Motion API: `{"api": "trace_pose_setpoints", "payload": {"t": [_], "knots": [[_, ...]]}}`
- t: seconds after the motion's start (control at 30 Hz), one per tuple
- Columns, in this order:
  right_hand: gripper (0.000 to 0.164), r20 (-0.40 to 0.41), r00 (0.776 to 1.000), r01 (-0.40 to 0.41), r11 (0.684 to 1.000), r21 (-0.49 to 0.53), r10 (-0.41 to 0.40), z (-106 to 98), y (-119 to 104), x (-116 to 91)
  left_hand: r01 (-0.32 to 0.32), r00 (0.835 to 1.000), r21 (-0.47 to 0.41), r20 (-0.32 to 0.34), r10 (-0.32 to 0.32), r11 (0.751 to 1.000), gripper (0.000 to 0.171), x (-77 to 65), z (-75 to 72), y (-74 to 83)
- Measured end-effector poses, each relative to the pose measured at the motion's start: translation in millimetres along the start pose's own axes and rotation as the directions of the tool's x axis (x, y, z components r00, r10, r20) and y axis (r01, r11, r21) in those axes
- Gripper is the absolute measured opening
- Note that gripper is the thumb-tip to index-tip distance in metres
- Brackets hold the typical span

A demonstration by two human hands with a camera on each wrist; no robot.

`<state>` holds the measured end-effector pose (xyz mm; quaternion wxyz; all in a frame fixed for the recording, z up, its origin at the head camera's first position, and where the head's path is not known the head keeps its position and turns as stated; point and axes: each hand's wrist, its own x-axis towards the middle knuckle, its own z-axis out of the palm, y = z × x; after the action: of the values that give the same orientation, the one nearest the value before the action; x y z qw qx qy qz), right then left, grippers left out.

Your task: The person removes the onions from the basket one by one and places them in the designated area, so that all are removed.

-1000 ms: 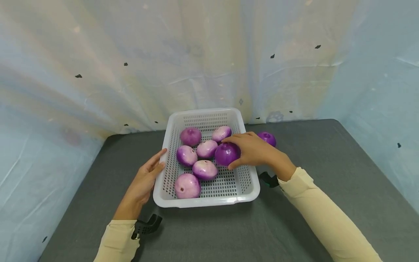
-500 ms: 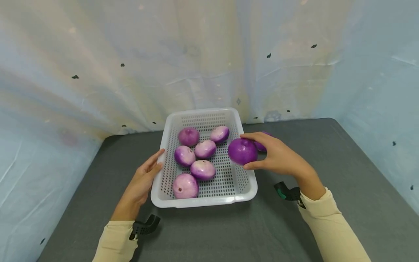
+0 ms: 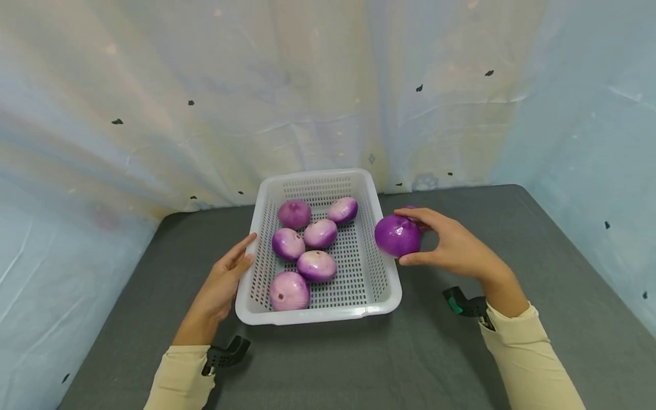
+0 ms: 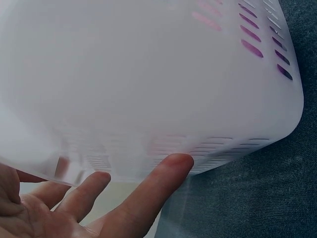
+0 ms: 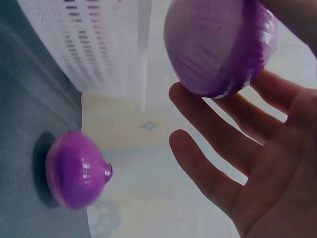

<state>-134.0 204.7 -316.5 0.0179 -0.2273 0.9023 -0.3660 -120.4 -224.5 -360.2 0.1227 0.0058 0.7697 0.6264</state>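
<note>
The purple onion [image 3: 398, 236] is in the right hand [image 3: 456, 247], clamped between the thumb on its near side and fingers on its far side, while the lower fingers in the right wrist view spread apart below it. From the head it overlaps the basket's right rim; the right wrist view shows a gap between onion and basket wall. Behind the right hand, partly hidden by it, a second onion [image 5: 77, 171] rests on the dark cloth-covered table [image 3: 435, 364], outside the basket and apart from its wall. The white basket [image 3: 328, 314] stands to the left of the right hand, and the left hand [image 3: 220, 285] touches its opposite side, fingers apart and fairly straight against the rim and outer wall. Six onions [image 3: 316, 266] lie inside, mostly toward the left hand; a strip of perforated floor shows between them and the wall nearest the right hand. Beyond both hands, the table's far edge runs along a pale curtain [image 3: 328, 85].
</note>
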Motion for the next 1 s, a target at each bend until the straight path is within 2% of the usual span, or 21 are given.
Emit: {"api": "trace_pose_setpoints", "payload": {"t": [0.4,0.6,0.8,1.0], "knots": [[0.084,-0.057,0.996,-0.076,0.997,-0.029,0.074,-17,18,-4,-0.011,1.000,-0.018,0.008,0.012,1.000,0.056,2.3,-1.5,2.6],[0.085,-0.059,0.991,-0.119,0.992,-0.037,0.116,-24,30,-5,-0.018,1.000,-0.019,0.015,0.019,1.000,0.056,3.1,-1.5,3.3],[0.086,-0.061,0.989,-0.136,0.990,-0.042,0.134,-26,41,-5,-0.031,0.999,-0.021,0.015,0.032,0.999,0.057,3.2,-1.9,2.0],[0.086,-0.090,0.989,-0.129,0.988,-0.086,0.121,-24,52,-4,-0.007,1.000,-0.006,-0.002,0.007,1.000,0.056,0.6,-1.3,-2.7]]}}
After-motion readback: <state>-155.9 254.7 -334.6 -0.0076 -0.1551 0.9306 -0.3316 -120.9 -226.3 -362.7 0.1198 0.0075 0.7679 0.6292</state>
